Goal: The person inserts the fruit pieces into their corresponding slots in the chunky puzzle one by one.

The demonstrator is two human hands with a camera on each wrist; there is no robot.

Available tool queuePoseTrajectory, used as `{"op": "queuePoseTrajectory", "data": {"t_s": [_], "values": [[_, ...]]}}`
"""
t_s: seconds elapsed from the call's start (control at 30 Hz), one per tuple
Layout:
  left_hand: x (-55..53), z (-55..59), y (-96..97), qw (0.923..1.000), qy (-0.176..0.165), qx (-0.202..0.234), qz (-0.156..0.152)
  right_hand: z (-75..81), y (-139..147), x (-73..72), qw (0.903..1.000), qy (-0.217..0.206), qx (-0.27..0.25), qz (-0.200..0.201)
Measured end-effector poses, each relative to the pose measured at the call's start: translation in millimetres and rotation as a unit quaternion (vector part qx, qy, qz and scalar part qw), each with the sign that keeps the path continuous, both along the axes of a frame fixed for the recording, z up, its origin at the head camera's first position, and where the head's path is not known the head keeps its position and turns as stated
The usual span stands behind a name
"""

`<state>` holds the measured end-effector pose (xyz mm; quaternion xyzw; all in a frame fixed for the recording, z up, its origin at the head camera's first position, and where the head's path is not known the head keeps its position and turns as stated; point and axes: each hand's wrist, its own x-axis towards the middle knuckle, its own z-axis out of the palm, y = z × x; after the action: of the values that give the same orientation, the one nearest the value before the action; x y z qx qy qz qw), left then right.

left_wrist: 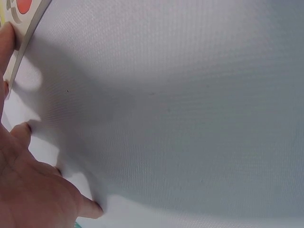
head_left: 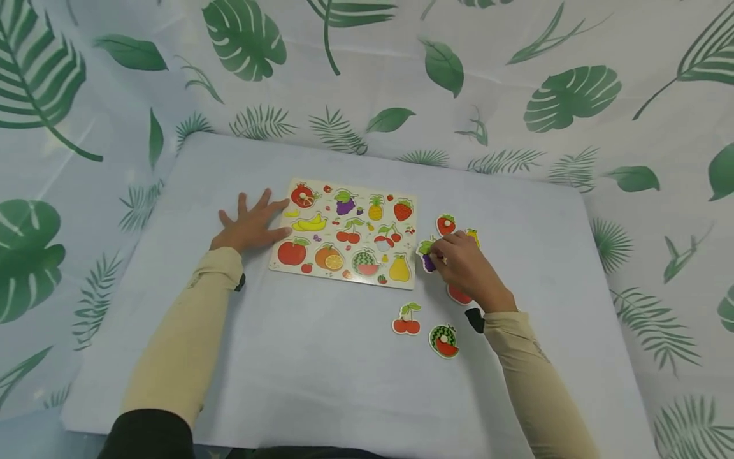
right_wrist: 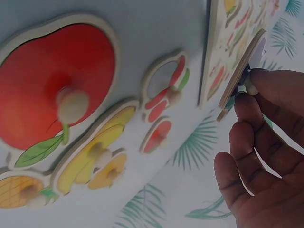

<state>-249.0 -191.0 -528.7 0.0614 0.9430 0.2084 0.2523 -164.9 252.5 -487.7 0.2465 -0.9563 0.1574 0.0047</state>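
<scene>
A fruit puzzle board (head_left: 344, 239) lies on the white table. My left hand (head_left: 249, 226) is spread flat at its left side, thumb and index finger touching the edge; in the left wrist view the board's corner (left_wrist: 29, 28) shows by the fingers. To the right of the board, my right hand (head_left: 467, 264) pinches a purple grape piece (head_left: 427, 255) by its small knob between thumb and index finger. In the right wrist view the grape piece (right_wrist: 240, 76) appears tilted, nearly edge-on, above the table, the other fingers loosely curled beside it.
Loose knobbed pieces lie around the right hand: a strawberry (head_left: 445, 224), a cherry piece (head_left: 406, 322), a watermelon (head_left: 444, 342) and a partly covered red apple (head_left: 459, 294). The right wrist view also shows bananas (right_wrist: 76, 173) and a pineapple (right_wrist: 14, 191). Leaf-print cloth (head_left: 367, 76) hangs behind the table.
</scene>
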Motion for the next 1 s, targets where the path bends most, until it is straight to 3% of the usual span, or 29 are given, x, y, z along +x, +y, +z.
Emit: {"op": "queuePoseTrajectory", "data": {"t_s": [0.5, 1.0], "values": [[1.4, -0.3, 0.5, 1.0000, -0.003, 0.005, -0.002, 5.7, -25, -19.0, 0.9985, 0.037, 0.011, 0.038], [1.4, -1.3, 0.1, 1.0000, -0.005, 0.005, -0.005, 7.0, -47, -40.6, 0.9986, 0.017, 0.004, 0.049]]}}
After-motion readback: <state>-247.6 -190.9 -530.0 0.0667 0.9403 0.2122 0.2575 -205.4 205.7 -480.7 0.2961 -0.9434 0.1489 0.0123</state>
